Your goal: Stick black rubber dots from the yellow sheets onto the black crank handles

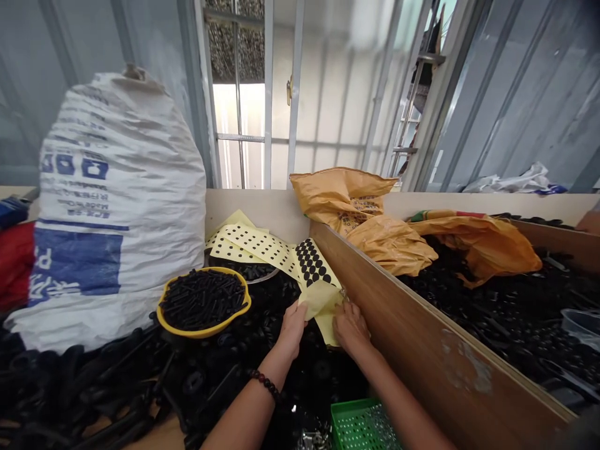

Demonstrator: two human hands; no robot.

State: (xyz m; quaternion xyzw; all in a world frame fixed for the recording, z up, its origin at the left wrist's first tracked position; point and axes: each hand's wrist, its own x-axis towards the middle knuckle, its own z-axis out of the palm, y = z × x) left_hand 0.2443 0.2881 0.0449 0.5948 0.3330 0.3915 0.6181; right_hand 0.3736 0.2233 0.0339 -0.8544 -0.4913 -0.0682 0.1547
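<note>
A pale yellow sheet of round black stickers (321,299) is between my two hands, its near part folded over so the plain backing shows. At its left edge my left hand (292,322) pinches the paper, a beaded bracelet on the wrist. My right hand (350,324) grips the right side near a wooden divider, its fingertips partly hidden. Beyond my hands, sheets with smaller black dots (255,242) lie over a bowl of black parts (248,270). Left of them stands a yellow basin (234,322) full of short black rods.
A large white woven sack (154,187) stands at the left. The wooden divider (422,325) runs along my right side, with orange bags (389,244) and loose black parts (469,306) beyond it. A green basket (347,415) with small metal pieces sits near me.
</note>
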